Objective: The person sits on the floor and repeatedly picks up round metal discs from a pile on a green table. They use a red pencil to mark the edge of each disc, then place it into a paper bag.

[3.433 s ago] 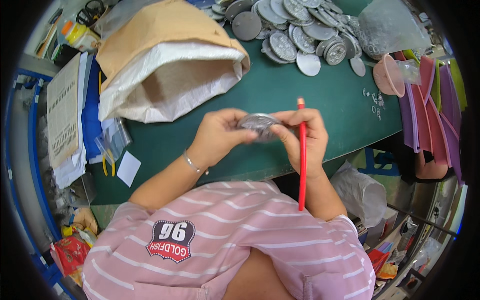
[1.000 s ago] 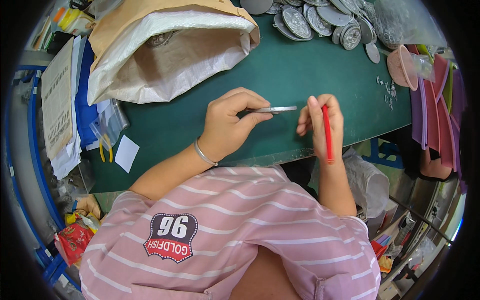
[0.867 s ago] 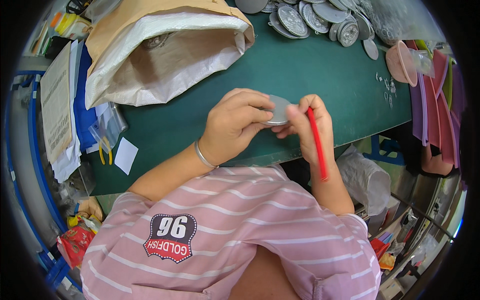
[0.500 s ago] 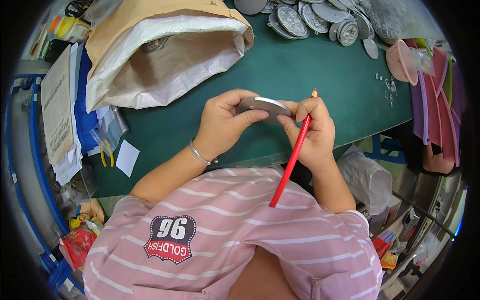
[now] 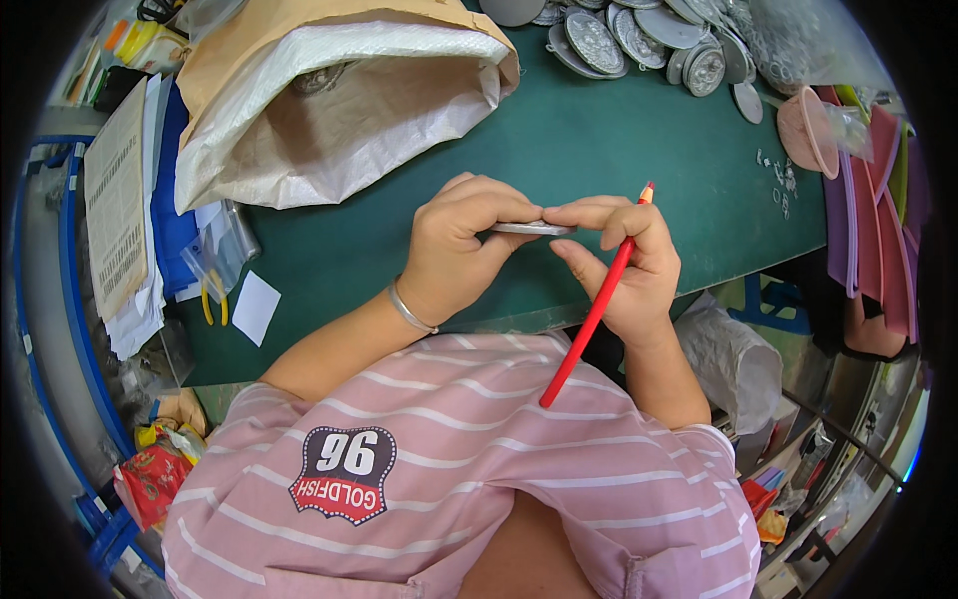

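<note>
Above the near part of the table, a round silver-grey metal medallion [image 5: 532,229] is tilted almost edge-on. My left hand [image 5: 451,238] pinches it between thumb and fingers. A red pencil [image 5: 593,317] is gripped in my right hand [image 5: 639,262], its sharpened tip pointing up and away and its other end over my shirt. The index fingertip of that hand rests at the medallion's far right edge, while its thumb stands a little apart below. Most of the medallion's faces are hidden by the steep angle and by my fingers.
An open paper-covered sack [image 5: 359,165] with a white lining lies far left, one medallion [image 5: 317,78] inside. Several medallions [image 5: 639,40] are heaped at the back. A pink cup [image 5: 808,135] and small metal bits [image 5: 778,180] are right. Papers [image 5: 118,200] and yellow-handled pliers [image 5: 208,304] lie left.
The medallion has turned from showing a plain grey face to nearly edge-on. My right thumb has come off it, and that index finger has stretched along its far edge.
</note>
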Available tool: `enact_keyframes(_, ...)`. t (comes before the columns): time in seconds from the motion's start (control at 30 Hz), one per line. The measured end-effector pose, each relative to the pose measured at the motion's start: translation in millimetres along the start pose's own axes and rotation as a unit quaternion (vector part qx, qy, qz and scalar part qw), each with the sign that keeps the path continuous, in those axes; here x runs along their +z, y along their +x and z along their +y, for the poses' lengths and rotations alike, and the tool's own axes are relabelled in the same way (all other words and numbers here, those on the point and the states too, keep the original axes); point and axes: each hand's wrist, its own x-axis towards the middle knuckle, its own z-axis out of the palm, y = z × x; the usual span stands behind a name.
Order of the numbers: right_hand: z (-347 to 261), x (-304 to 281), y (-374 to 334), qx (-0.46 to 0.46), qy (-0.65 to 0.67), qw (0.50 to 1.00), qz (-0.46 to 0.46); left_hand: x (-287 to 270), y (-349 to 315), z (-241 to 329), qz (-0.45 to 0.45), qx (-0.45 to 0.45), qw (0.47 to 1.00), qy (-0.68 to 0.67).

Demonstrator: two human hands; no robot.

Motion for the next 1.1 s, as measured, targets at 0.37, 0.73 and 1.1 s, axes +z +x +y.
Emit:
enact_keyframes(0.37, 17.3, -3.9, -7.3, -0.004, 0.079, 0.993, 0.088, -0.3, -0.3, 2.9, -0.037, -0.267, 0.942, -0.201)
enact_keyframes(0.73, 26.6, -11.8, -14.1, 0.131, 0.167, 0.974, 0.086, -1.8, -1.1, 2.0, 0.007, -0.113, 0.988, -0.102)
enact_keyframes(1.1, -2.9, -13.9, -16.2, 0.024, -0.062, 0.987, 0.148, -0.8, -3.2, 4.4, -0.005, -0.079, 0.996, -0.029)
